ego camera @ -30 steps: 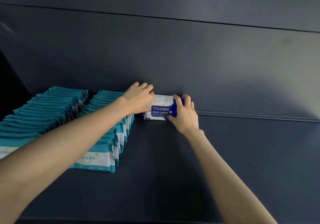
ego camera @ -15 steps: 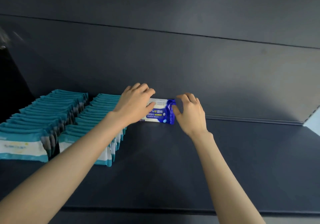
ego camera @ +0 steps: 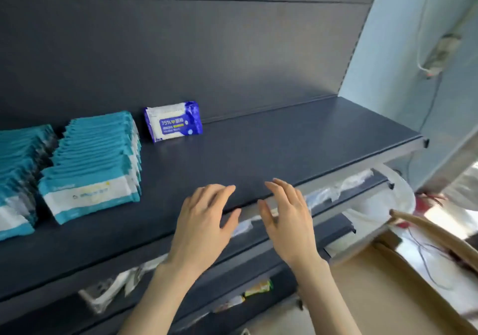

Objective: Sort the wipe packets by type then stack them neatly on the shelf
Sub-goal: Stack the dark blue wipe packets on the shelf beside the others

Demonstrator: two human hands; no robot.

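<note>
While left hand (ego camera: 204, 220) and right hand (ego camera: 287, 218) are held open, empty, blue wipe packet (ego camera: 173, 122) is judged light, soft, slippery; best gripped by its short ends.

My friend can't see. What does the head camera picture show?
The left hand and right hand hover empty over a dark shelf. At its back stands one blue wipe packet, right of two rows of teal packets.
</note>
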